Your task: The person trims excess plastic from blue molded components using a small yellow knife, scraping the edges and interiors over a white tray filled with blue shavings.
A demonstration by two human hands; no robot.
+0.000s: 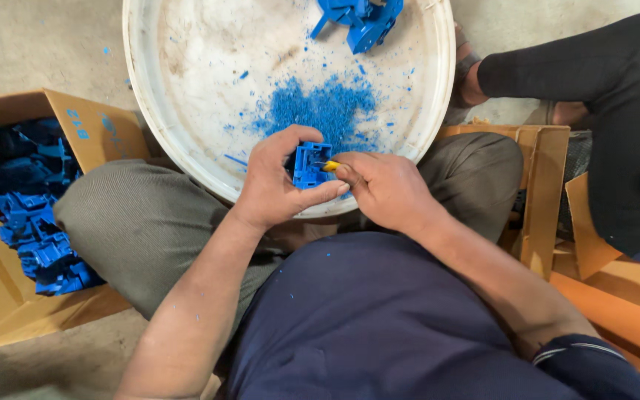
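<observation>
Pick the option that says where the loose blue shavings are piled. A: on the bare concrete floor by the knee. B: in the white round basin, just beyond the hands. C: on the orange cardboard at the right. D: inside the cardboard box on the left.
B: the blue shavings lie heaped on the bottom of the white basin, just beyond the left hand and right hand.

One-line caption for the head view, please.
Left hand grips a blue plastic part while right hand works a yellow-handled tool over a white basin.
</observation>
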